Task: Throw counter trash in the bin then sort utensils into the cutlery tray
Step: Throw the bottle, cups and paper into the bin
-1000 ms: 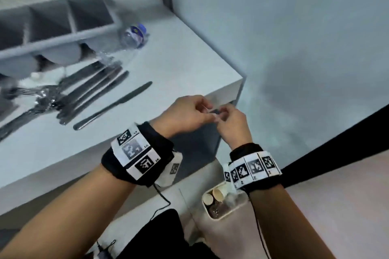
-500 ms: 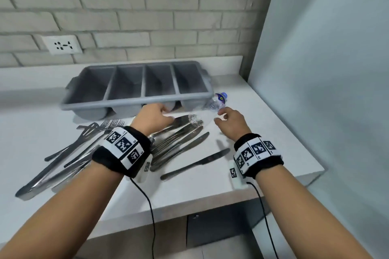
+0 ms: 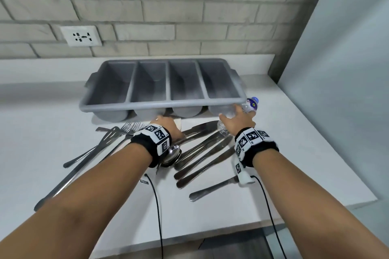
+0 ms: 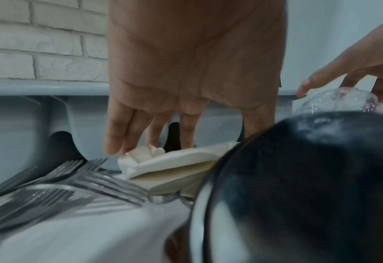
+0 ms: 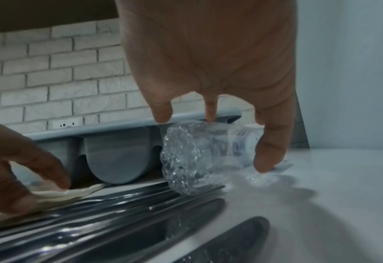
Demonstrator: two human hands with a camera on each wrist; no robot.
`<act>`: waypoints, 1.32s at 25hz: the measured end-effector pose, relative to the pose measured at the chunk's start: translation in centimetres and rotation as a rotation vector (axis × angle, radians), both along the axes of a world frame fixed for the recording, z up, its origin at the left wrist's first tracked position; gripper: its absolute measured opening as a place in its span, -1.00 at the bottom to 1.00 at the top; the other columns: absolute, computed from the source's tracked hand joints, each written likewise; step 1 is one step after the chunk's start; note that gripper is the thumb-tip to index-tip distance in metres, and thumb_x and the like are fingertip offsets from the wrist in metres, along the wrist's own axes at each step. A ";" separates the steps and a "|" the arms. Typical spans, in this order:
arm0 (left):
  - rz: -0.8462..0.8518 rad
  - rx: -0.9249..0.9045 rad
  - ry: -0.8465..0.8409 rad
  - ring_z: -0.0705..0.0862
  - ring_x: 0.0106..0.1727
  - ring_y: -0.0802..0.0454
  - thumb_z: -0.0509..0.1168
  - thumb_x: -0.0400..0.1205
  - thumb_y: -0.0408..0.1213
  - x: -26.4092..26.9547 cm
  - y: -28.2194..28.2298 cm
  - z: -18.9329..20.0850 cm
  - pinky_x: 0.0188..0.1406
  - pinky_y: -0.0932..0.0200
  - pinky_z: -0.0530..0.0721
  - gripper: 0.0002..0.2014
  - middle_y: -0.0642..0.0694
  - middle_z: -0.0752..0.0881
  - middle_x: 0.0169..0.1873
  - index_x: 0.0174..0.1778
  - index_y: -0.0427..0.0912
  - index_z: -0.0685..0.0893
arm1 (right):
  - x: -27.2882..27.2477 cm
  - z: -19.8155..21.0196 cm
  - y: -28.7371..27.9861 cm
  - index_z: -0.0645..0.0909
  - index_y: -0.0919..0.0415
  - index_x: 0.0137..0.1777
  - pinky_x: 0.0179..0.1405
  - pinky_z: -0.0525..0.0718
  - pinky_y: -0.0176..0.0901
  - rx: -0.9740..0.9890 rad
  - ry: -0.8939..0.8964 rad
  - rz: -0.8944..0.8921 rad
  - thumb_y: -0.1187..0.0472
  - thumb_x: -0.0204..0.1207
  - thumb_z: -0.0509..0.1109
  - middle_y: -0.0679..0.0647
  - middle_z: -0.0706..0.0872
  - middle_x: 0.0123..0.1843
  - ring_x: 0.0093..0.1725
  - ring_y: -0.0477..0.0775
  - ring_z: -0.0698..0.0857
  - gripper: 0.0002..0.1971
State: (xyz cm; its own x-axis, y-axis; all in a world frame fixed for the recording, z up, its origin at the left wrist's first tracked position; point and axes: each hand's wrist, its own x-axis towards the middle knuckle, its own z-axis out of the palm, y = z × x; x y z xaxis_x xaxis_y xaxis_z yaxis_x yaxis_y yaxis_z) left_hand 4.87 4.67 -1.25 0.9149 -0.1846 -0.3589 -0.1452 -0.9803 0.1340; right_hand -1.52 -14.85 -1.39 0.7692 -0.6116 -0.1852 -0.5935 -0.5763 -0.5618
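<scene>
A clear, crumpled plastic bottle [image 3: 251, 104] with a blue cap lies on its side at the tray's right front corner. My right hand [image 3: 235, 111] arches over the bottle [image 5: 197, 156], fingers spread and fairly straight, tips touching its top and side. A white crumpled napkin [image 3: 178, 122] lies just in front of the grey four-compartment cutlery tray [image 3: 164, 104]. My left hand [image 3: 166, 124] reaches down onto the napkin [image 4: 163, 160] with straight fingers, tips touching it. All four tray compartments look empty.
Loose utensils lie on the white counter [image 3: 294, 153] under my wrists: forks [image 3: 132, 127], a spoon [image 3: 171, 152], several knives [image 3: 202, 153], long tongs [image 3: 69, 176], and one knife [image 3: 212, 188] apart near the front. A brick wall is behind and a pale wall stands at right.
A second ago both hands were together beyond the counter's end, above a bin on the floor. They have swung back over the counter and moved forward to the napkin and the bottle.
</scene>
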 end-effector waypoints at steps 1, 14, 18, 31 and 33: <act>0.002 0.042 0.004 0.64 0.17 -0.21 0.38 0.33 0.20 0.2 -0.1 -0.2 0.16 -0.02 0.68 -0.25 -0.25 0.55 0.26 0.32 -0.26 0.56 | 0.4 -0.3 0.0 0.11 -0.13 0.60 0.50 0.37 0.19 -0.017 0.043 -0.016 -0.26 0.44 0.29 0.35 -0.03 0.64 0.48 0.52 0.37 -0.25; 0.024 -0.486 -0.138 0.68 0.07 -0.31 0.19 0.50 -0.27 -4.5 -1.3 5.3 -0.09 0.07 0.58 -0.71 -0.32 0.68 -0.03 -0.01 -0.33 0.71 | -5.5 2.2 -2.2 0.21 -0.07 0.54 0.41 0.51 0.12 0.272 -0.137 -0.067 0.07 0.51 0.18 0.30 0.24 0.48 0.34 0.38 0.48 -0.43; -0.061 -0.654 -0.195 0.64 0.15 -0.30 0.15 0.64 -0.27 -11.1 -4.4 6.3 -0.13 0.21 0.37 -0.70 -0.37 0.72 0.08 0.18 -0.35 0.63 | -13.3 2.7 -3.3 0.31 -0.04 0.49 0.21 0.44 -0.17 0.279 -0.388 -0.049 0.08 0.46 0.23 0.27 0.41 0.41 0.20 0.21 0.55 -0.45; -0.301 -0.667 0.351 0.50 -0.29 0.03 0.28 0.59 -0.26 -35.3 -16.0 -7.1 -0.40 0.31 0.36 -0.81 0.00 0.56 -0.39 -0.34 -0.09 0.49 | -44.4 -11.3 -6.8 0.31 -0.09 0.42 0.24 0.61 -0.19 0.169 -0.656 -0.293 0.12 0.31 0.21 0.36 0.26 0.50 0.40 0.14 0.47 -0.40; -0.347 -0.570 0.391 0.48 -0.31 0.02 0.28 0.59 -0.26 -36.9 -16.5 -10.3 -0.41 0.22 0.35 -0.78 0.00 0.52 -0.41 -0.36 -0.09 0.44 | -47.4 -14.7 -5.8 0.26 0.01 0.42 0.24 0.56 -0.36 0.177 -0.612 -0.319 0.08 0.33 0.22 0.45 0.24 0.48 0.39 -0.28 0.41 -0.40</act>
State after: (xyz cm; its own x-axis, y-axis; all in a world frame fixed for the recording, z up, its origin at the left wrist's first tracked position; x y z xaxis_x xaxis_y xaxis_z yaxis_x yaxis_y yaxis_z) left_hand -32.06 -11.85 -11.55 0.5974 -0.6908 -0.4073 -0.2694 -0.6512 0.7094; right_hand -48.93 -20.63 -16.11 0.5556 -0.8247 0.1057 -0.2661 -0.2969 -0.9171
